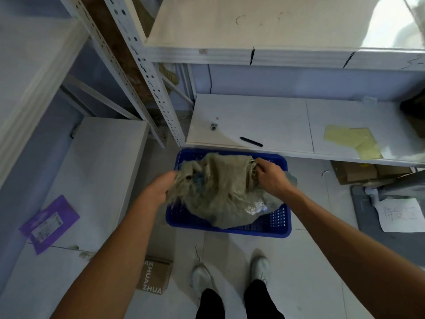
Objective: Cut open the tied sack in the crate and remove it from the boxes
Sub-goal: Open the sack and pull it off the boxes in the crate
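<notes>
On the tiled floor, just in front of a low white shelf [253,116], sits a blue perforated crate [279,221], and a greyish-green woven sack [218,192] is bunched up over it, covering most of its inside. Both hands grip the sack: the left hand [158,188] is closed on the frayed edge at the sack's left side, and the right hand [271,174] is closed on a gathered fold at its upper right corner. Under the sack's lower right part, something shiny like clear plastic [254,207] shows; what it wraps I cannot tell. A black pen-like tool [251,141] lies on the shelf, near the crate's far rim and apart from both hands, with a small metal piece [214,126] beyond it and yellow paper [354,140] further right. A purple packet [49,224] lies on the white board at left, and a brown box [155,276] stands on the floor beside the person's white shoes [259,265].
</notes>
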